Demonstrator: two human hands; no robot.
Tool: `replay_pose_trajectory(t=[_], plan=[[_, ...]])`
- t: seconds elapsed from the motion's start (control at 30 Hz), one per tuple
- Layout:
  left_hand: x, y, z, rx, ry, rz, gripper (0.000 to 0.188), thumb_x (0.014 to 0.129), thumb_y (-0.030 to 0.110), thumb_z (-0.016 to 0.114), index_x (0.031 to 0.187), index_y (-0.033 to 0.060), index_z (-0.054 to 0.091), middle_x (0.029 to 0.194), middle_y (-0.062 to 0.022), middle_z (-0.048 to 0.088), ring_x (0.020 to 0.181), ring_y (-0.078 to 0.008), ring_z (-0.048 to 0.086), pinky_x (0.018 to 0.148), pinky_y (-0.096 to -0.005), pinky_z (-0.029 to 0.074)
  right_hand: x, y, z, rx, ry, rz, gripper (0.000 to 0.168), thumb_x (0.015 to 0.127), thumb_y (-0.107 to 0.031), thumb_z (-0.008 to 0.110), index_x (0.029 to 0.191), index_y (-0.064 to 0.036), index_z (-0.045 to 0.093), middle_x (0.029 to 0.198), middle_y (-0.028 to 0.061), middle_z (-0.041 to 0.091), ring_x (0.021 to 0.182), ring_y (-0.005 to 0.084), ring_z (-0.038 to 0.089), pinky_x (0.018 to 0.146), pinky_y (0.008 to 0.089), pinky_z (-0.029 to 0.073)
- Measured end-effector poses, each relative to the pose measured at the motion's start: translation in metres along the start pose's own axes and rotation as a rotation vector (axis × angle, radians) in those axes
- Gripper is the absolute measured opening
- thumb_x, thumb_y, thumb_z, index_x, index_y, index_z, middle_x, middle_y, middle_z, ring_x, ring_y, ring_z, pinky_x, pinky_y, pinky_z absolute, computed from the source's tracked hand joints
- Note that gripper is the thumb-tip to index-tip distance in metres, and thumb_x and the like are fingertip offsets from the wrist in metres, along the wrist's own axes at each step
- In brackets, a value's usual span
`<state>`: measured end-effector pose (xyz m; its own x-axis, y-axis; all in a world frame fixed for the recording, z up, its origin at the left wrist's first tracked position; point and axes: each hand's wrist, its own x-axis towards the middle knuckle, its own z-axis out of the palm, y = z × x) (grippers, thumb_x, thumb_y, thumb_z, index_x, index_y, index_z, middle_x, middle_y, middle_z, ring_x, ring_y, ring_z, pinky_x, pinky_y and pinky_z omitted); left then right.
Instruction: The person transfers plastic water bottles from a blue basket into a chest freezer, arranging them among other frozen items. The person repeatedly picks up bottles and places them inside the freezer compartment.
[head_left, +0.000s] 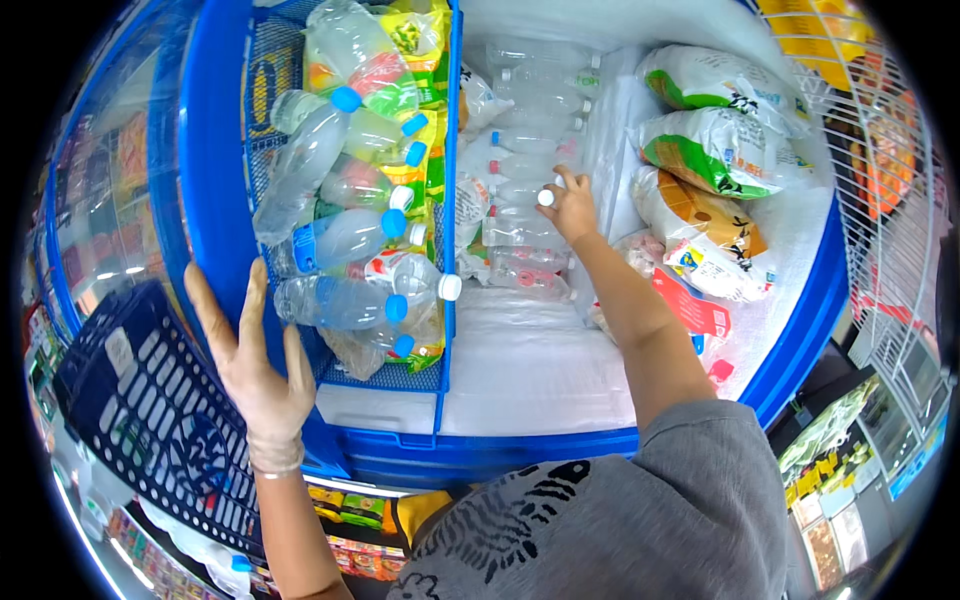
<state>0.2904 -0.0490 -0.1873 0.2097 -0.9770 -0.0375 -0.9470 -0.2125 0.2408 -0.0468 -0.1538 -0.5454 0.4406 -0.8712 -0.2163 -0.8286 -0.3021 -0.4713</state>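
My right hand (571, 202) reaches down into a frosted chest freezer, its fingers around the white cap of a clear plastic bottle (525, 225); the fingers partly hide the bottle's neck. Around it a column of clear bottles (536, 142) lies on its side on the frost. My left hand (262, 360), in a thin translucent glove, has its fingers spread over the freezer's blue frame and holds nothing. Just right of it, a blue wire basket (375, 381) inside the freezer carries several water bottles (337, 302) with blue or white caps, piled on yellow-green packets (435, 157).
White, green and orange food bags (712, 154) lie along the freezer's right side, near a red-labelled packet (690, 304). A dark blue plastic shopping basket (161, 420) stands at the left. A white wire rack (877, 172) rises at the right, beyond the blue freezer rim (810, 300).
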Motion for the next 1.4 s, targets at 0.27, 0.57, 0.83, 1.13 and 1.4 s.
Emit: replay_pose_trajectory(t=[0.27, 0.57, 0.83, 1.13, 1.4], plan=[[-0.007, -0.003, -0.01, -0.036, 0.107, 0.068, 0.054, 0.074, 0.0, 0.058, 0.128, 0.0052, 0.054, 0.147, -0.0277, 0.027, 0.135, -0.0434, 0.029, 0.11, -0.0462, 0.027, -0.023, -0.065, -0.116, 0.024, 0.327, -0.139, 0.032, 0.061, -0.021, 0.082, 0.085, -0.004, 0.069, 0.116, 0.0015, 0.057, 0.09, 0.029, 0.048, 0.083, 0.0365, 0.044], [-0.061, 0.048, -0.026, -0.577, 0.231, 0.146, 0.096, 0.068, 0.048, 0.075, 0.143, 0.0069, 0.033, 0.147, -0.024, 0.027, 0.137, -0.0404, 0.024, 0.111, -0.052, 0.019, -0.127, -0.263, -0.38, -0.132, 0.388, -0.604, 0.045, 0.053, -0.015, 0.084, 0.093, -0.003, 0.068, 0.114, 0.0138, 0.059, 0.103, 0.0308, 0.055, 0.084, 0.0393, 0.043], [-0.145, 0.138, -0.157, -1.133, 0.644, 0.234, 0.095, 0.061, 0.015, 0.08, 0.141, -0.0004, 0.03, 0.132, -0.0221, 0.044, 0.122, -0.0403, 0.042, 0.102, -0.0461, 0.034, -0.23, -0.462, -0.492, -0.184, 0.291, -0.908, 0.051, 0.056, -0.027, 0.085, 0.094, 0.0, 0.064, 0.116, 0.0184, 0.054, 0.102, 0.0336, 0.053, 0.083, 0.0388, 0.044], [-0.249, -0.003, -0.313, -0.613, 0.898, 0.075, 0.085, 0.053, -0.007, 0.074, 0.133, 0.0026, 0.043, 0.124, -0.0171, 0.052, 0.114, -0.037, 0.049, 0.096, -0.0431, 0.041, -0.208, -0.614, -0.467, 0.569, 0.119, -1.241, 0.045, 0.071, -0.037, 0.071, 0.095, 0.001, 0.063, 0.114, 0.016, 0.055, 0.097, 0.0244, 0.057, 0.081, 0.0336, 0.047], [-0.289, -0.138, -0.345, -0.727, 0.974, -0.126, 0.071, 0.068, -0.002, 0.078, 0.13, 0.0056, 0.045, 0.128, -0.0063, 0.053, 0.117, -0.0179, 0.052, 0.1, -0.0323, 0.042, -0.168, -0.641, -0.325, 0.228, -0.02, -1.274, 0.038, 0.079, -0.03, 0.072, 0.102, -0.002, 0.062, 0.124, 0.0158, 0.053, 0.106, 0.0329, 0.049, 0.091, 0.0393, 0.042]])
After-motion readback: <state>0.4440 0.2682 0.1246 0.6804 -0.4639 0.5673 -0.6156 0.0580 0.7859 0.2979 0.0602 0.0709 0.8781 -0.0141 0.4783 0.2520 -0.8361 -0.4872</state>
